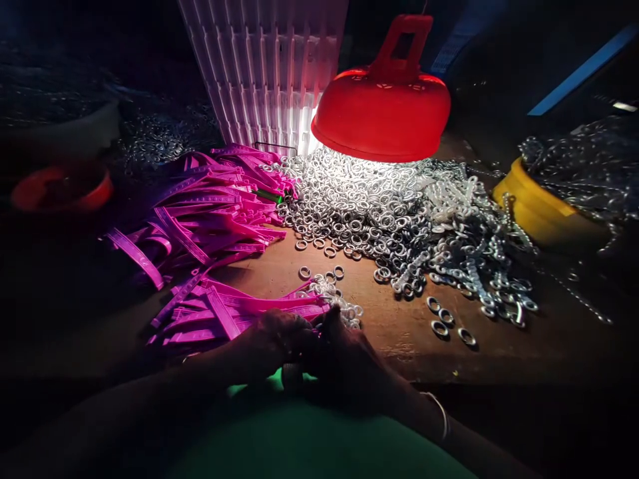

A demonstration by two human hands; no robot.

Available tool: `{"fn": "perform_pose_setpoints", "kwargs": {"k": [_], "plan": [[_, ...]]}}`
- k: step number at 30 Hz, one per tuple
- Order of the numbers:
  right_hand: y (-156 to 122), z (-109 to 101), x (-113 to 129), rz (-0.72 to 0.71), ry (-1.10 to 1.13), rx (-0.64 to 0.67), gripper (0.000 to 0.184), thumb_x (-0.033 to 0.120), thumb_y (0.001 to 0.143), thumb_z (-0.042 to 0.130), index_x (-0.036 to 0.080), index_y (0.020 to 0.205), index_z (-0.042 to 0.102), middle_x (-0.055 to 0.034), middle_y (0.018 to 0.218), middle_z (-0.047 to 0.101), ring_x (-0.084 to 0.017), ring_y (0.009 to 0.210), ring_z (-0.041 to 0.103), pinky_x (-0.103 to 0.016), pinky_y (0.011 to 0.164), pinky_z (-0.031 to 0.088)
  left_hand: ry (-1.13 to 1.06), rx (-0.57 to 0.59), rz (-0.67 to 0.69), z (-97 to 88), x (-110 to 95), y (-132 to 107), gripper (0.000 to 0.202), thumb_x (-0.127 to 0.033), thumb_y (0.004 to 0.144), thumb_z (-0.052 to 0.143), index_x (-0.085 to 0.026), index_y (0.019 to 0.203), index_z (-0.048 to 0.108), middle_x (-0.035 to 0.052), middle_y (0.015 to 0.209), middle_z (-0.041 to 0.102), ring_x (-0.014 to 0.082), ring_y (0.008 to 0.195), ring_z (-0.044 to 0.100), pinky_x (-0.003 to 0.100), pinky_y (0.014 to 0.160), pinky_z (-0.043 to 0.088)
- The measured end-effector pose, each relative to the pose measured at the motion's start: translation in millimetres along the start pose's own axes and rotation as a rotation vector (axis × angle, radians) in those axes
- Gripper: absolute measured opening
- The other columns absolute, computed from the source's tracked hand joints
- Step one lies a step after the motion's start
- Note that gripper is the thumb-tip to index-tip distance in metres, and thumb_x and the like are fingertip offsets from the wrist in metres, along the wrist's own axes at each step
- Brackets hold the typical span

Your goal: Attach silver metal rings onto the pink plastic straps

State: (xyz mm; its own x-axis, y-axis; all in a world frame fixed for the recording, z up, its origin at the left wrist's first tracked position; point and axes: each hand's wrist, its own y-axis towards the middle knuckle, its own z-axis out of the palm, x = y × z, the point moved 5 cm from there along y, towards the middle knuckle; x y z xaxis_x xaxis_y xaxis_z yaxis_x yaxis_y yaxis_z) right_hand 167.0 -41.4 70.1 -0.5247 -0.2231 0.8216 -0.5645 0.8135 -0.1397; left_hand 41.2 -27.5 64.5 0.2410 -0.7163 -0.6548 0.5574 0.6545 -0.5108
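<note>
My left hand (pixel 272 342) and my right hand (pixel 344 362) meet at the near edge of the wooden table (pixel 394 326), both in deep shadow with fingers curled together. What they pinch is too dark to make out. Just beyond the fingertips lie a bundle of pink plastic strips (pixel 234 316) and a small cluster of metal rings (pixel 334 296). A bangle (pixel 439 409) circles my right wrist.
A red lamp (pixel 384 110) hangs low over a big heap of metal rings (pixel 379 206). More pink strips (pixel 210 209) pile at left. A yellow bowl (pixel 536 206) with chains stands right, an orange bowl (pixel 62 186) far left, a white ribbed panel (pixel 264 66) behind.
</note>
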Motion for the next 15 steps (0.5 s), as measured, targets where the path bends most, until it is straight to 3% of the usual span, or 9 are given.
{"fn": "perform_pose_setpoints", "kwargs": {"k": [3, 9, 12, 15], "plan": [[5.6, -0.1, 4.4, -0.023, 0.006, 0.089, 0.032, 0.034, 0.085, 0.054, 0.016, 0.108, 0.042, -0.002, 0.072, 0.059, -0.013, 0.058, 0.049, -0.022, 0.051, 0.034, 0.145, 0.041, 0.016, -7.1, 8.5, 4.0, 0.037, -0.045, 0.066, 0.076, -0.01, 0.065, 0.062, 0.0008, 0.059, 0.056, 0.0112, 0.057, 0.054, 0.023, 0.055, 0.042], [16.2, -6.6, 12.0, -0.058, -0.155, 0.214, 0.014, 0.022, 0.088, 0.049, 0.014, 0.098, 0.045, -0.0011, 0.072, 0.056, -0.008, 0.054, 0.041, -0.02, 0.048, 0.029, 0.19, 0.096, 0.021, -11.0, 12.4, 13.6, 0.045, -0.048, 0.068, 0.071, -0.011, 0.054, 0.049, -0.0031, 0.05, 0.04, 0.0059, 0.046, 0.038, 0.02, 0.044, 0.026], [20.5, -16.5, 27.2, -0.172, -0.365, 0.237, 0.011, 0.018, 0.087, 0.051, 0.012, 0.097, 0.049, -0.005, 0.081, 0.059, -0.008, 0.055, 0.04, -0.022, 0.048, 0.028, 0.167, 0.079, 0.043, -12.3, 8.4, 16.7, 0.046, -0.047, 0.061, 0.075, -0.011, 0.047, 0.05, -0.0009, 0.051, 0.041, 0.0078, 0.048, 0.039, 0.022, 0.045, 0.029], [23.6, -25.7, 33.2, -0.181, -0.461, 0.221, 0.019, 0.019, 0.088, 0.053, 0.012, 0.105, 0.048, -0.0027, 0.078, 0.06, -0.009, 0.054, 0.041, -0.022, 0.047, 0.028, 0.144, 0.006, 0.035, -18.2, 2.3, 19.2, 0.036, -0.039, 0.06, 0.075, -0.012, 0.047, 0.054, -0.0004, 0.05, 0.043, 0.009, 0.048, 0.041, 0.022, 0.046, 0.035]]}}
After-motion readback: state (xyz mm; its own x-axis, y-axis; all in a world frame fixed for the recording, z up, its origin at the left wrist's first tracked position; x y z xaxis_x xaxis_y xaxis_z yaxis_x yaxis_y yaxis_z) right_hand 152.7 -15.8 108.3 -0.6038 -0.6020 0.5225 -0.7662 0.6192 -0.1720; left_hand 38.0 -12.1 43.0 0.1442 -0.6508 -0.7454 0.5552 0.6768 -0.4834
